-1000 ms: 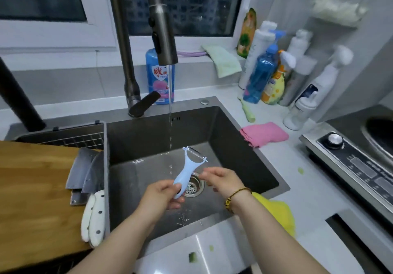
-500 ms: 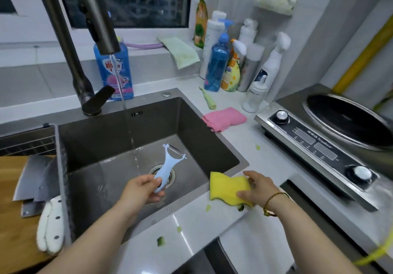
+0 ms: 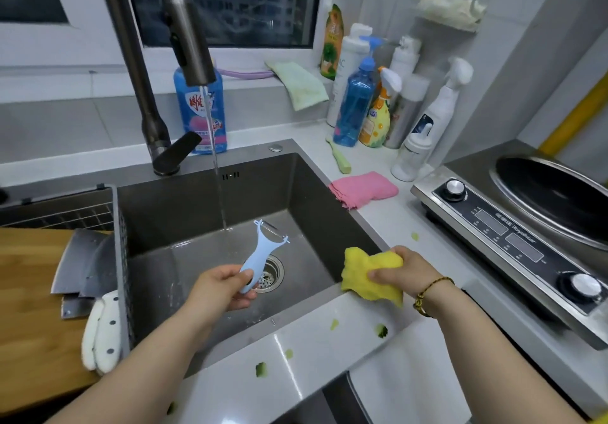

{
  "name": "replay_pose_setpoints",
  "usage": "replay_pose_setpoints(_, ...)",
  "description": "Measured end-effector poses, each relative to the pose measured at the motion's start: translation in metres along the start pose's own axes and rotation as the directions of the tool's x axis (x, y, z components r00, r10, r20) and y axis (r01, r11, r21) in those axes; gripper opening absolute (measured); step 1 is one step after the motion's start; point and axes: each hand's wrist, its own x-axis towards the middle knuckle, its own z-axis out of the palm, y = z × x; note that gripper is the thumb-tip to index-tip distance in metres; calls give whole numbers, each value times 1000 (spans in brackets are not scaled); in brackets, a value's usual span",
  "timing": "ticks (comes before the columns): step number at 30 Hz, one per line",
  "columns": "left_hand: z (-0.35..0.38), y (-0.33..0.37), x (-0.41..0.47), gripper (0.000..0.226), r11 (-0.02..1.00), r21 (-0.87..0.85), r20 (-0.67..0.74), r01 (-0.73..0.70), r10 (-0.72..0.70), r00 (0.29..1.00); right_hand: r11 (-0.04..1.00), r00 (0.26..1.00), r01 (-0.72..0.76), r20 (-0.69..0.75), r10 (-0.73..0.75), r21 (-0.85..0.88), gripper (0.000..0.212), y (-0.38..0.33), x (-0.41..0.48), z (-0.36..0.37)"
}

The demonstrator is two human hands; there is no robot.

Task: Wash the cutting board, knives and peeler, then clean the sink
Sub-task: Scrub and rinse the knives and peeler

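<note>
Head view, hazards first; we rate blade contact as the main risk: the pale blue plastic Y-shaped peeler [image 3: 260, 256] has its steel blade uppermost and bare, and if the crumpled yellow cleaning cloth [image 3: 368, 275] is drawn across that edge, the cloth may snag or the fingers behind it get nicked; wipe along the blade, not across it. Second, slip: the handle looks wet and is held only at its lower end, so a jolt could drop the peeler into the dark grey steel sink [image 3: 184, 206], onto the round drain strainer [image 3: 272, 275] below it. Third, splash: the thin water stream [image 3: 217, 177] from the tall dark pull-down faucet [image 3: 189, 45] lands just left of the peeler head, apparently missing it; putting the head under it may throw spray over the rim. Fourth, two steel cleavers w/ white dotted handles [image 3: 82, 262] lie on the wooden cutting board [image 3: 29, 318] at the sink's left edge, unwashed as far as we can judge; a careless left forearm could knock them.

Pose: left hand [image 3: 217, 287] over the basin, thumb on top of the handle, fingers curled beneath, gripping it; peeler tilted up and away. Right hand [image 3: 404, 272] at the sink's front-right corner, fingers and thumb closed round the cloth, which hangs over the rim; a braided bracelet [image 3: 427, 293] sits on that wrist.
</note>
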Motion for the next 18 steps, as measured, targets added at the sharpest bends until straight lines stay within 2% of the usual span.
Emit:
replay_pose_setpoints(2,-1,2,0,19,1000,-26,-3,7,-7,1000,997,995,75,-65,-73,17,36,-13,-1,9)
replay_pose_setpoints(4,-2,5,1,20,999,-50,7,15,-14,1000,984,967,177,-183,-176,-12,32,-27,0,25)
replay_pose_setpoints(6,-4,8,2,20,997,-80,14,20,-19,1000,951,910,305,-279,-307,-51,28,-40,2,50)
replay_pose_setpoints(8,-5,12,3,19,993,-120,26,22,-19,999,890,839,453,-314,-444,-47,34,-49,4,78)
replay_pose_setpoints(10,-7,15,3,20,988,-153,28,15,-11,1000,836,797,544,-269,-540,-68,42,-54,8,106)
replay_pose_setpoints(13,-11,18,5,21,987,-159,19,0,3,1000,807,797,584,-128,-590,-87,43,-58,14,139)
replay_pose_setpoints(18,-30,17,14,25,991,-135,8,-7,8,1000,823,821,562,70,-567,84,35,-66,21,166)
